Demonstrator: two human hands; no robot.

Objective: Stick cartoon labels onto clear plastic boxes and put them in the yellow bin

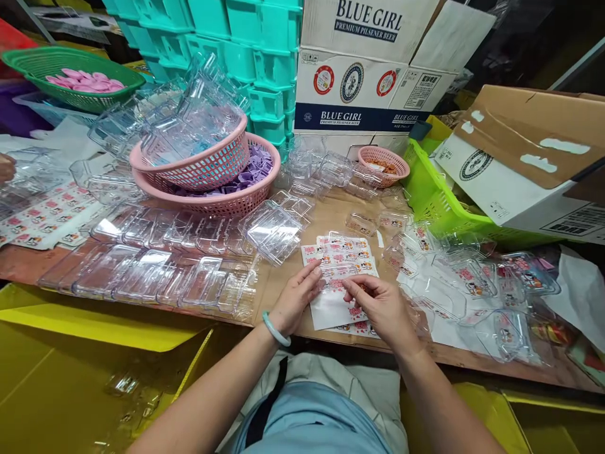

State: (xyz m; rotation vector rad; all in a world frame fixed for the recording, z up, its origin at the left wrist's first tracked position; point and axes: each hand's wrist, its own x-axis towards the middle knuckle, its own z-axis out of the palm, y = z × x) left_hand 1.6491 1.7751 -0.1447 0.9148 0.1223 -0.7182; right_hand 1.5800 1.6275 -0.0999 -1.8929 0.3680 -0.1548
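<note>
Sheets of stickers (345, 244) with pink lettering and small cartoon animals lie stacked on brown card in front of me. My left hand (300, 296), with a pale green bangle at the wrist, rests over their left edge, fingers stretched out and nearly flat. Thumb and forefinger of my right hand (378, 306) are pinched together at a pink-printed sticker (336, 284) near the middle of the sheets. Below the fingers a white, bare part of the backing paper (326, 312) shows. To the right lie several clear plastic cases (472, 280), some bearing the same stickers.
Rows of clear cases (161, 277) line the table's left front. Behind them stand stacked pink baskets (203, 195) with clear and purple pieces. Teal crates (274, 69), a beer carton (350, 120) and a lime-green basket (435, 189) close off the back. Another person's hand (6, 169) shows far left.
</note>
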